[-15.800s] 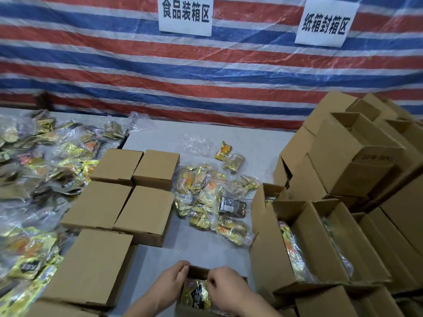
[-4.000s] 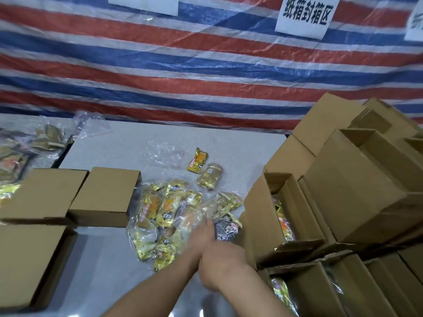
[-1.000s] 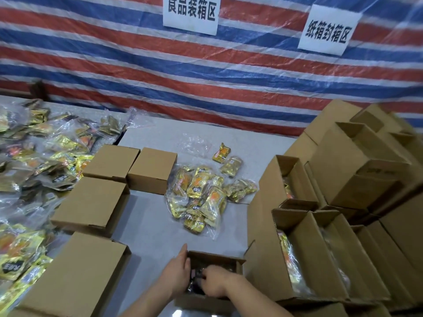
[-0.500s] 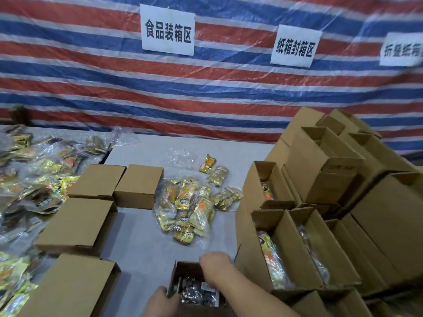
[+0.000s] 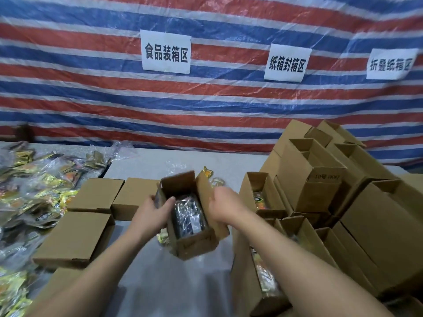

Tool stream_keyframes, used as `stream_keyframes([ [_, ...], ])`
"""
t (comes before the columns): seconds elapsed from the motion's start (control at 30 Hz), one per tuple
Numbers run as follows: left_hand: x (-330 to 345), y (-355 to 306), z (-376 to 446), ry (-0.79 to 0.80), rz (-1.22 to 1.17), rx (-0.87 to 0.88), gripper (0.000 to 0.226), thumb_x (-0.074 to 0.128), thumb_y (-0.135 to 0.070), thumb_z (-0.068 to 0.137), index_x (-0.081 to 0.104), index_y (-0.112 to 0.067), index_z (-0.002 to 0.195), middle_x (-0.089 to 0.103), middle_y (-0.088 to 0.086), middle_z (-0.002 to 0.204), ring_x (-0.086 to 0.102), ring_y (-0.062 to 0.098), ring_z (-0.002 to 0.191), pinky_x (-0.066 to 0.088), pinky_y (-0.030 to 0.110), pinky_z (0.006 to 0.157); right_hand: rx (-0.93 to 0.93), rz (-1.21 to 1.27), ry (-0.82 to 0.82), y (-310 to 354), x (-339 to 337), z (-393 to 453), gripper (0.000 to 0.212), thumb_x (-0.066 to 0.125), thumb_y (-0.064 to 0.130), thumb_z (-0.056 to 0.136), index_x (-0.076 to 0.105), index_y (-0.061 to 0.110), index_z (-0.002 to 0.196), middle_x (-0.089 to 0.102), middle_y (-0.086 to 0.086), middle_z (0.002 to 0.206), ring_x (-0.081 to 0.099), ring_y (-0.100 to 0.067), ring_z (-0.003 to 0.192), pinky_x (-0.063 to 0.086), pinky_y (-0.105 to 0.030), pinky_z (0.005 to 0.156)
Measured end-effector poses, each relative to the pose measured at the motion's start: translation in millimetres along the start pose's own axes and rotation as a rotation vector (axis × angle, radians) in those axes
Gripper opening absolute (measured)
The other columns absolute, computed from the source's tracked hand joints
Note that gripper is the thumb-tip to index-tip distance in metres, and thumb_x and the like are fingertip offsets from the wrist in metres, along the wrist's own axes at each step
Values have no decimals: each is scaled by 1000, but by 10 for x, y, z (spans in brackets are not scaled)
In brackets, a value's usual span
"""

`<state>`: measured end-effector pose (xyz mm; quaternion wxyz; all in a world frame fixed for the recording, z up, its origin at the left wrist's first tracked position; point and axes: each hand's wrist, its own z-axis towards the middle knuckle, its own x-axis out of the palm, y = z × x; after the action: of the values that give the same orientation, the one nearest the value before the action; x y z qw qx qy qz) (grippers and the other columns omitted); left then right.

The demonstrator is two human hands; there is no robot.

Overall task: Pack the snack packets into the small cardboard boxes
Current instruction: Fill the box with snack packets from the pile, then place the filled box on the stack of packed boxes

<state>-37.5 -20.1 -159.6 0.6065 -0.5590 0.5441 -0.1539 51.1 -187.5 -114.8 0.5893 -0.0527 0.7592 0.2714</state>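
Both hands hold one small open cardboard box (image 5: 194, 227) above the near middle of the grey surface (image 5: 146, 161). The left hand (image 5: 153, 213) grips the box's left wall, fingers outside and thumb curled over the rim into the opening. The right hand (image 5: 225, 208) presses against the raised right flap; whether its fingers curl round the flap cannot be told from this angle. The box is tilted, its open top facing the person, its flaps standing up. A dark snack packet (image 5: 188, 217) lies inside it, with a white label showing.

Loose yellow packets (image 5: 207, 173) lie on the surface just behind the held box, partly hidden by it. Closed boxes (image 5: 95, 195) sit in a group toward the left edge of the surface. Beyond them, at the far left, bagged packets (image 5: 34, 179) lie in a wide heap.

Along the right edge stands a stack of open boxes (image 5: 315, 179), several stacked on one another. The nearest open boxes (image 5: 261, 197) in that group already contain orange and yellow packets.

A striped tarpaulin (image 5: 206, 106) of red, white and blue hangs behind the surface. Three white paper signs (image 5: 166, 51) with black characters are fixed to it.
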Motion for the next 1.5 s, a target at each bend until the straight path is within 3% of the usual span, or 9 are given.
stream_keyframes([
  [0.1,-55,-674,30,187,68,38,43,40,-52,98,55,-12,102,70,11,93,71,25,69,58,32,62,8,48,-162,-88,-686,36,13,50,11,95,55,13,82,57,-3,83,57,-23,77,38,-28,53],
  [0.33,375,-1906,307,183,208,228,32,36,-21,96,61,-3,90,71,14,79,68,24,53,45,22,40,159,29,-332,-580,-1587,197,20,51,11,96,52,12,77,55,-6,71,54,-19,57,35,-23,44],
  [0.43,628,-2195,440,293,201,201,28,37,-9,95,63,2,93,72,18,81,71,24,57,51,25,45,175,3,-396,-815,-1688,267,16,56,12,95,57,14,80,59,-5,73,59,-18,60,40,-24,46],
  [0.57,969,-2393,562,347,187,184,31,34,-12,97,62,0,91,72,18,86,74,29,74,62,38,74,207,-112,-413,-1073,-1768,346,18,62,12,93,56,19,78,62,-3,78,62,-16,65,40,-22,47],
  [0.77,1302,-2435,682,357,203,157,31,32,-16,101,55,-3,84,67,14,79,68,23,57,43,19,35,247,-289,-404,-1314,-1778,483,7,60,13,94,62,14,87,59,-3,76,59,-17,66,46,-27,54],
  [1.0,1471,-2371,778,339,193,143,30,33,-17,101,53,-3,85,63,13,77,66,26,60,59,33,62,220,-455,-387,-1438,-1644,618,36,62,16,92,39,23,65,52,0,68,50,-14,58,39,-28,49],
  [1.17,1475,-2369,826,330,215,160,32,33,-19,101,56,-3,87,65,13,78,66,25,61,58,30,59,208,-520,-399,-1441,-1606,648,34,61,13,92,39,21,68,49,0,68,50,-14,58,48,-31,58],
  [1.33,1540,-2289,855,345,225,145,33,33,-21,102,59,-1,100,66,13,80,67,24,64,56,28,53,208,-564,-365,-1458,-1543,647,18,62,13,93,50,20,82,50,1,67,50,-12,56,36,-25,45],
  [1.5,1569,-2245,880,341,223,167,52,26,-49,103,50,-3,105,64,11,80,66,23,65,53,27,51,221,-588,-369,-1464,-1539,634,11,58,16,95,52,19,86,49,1,68,58,-18,65,44,-29,54],
])
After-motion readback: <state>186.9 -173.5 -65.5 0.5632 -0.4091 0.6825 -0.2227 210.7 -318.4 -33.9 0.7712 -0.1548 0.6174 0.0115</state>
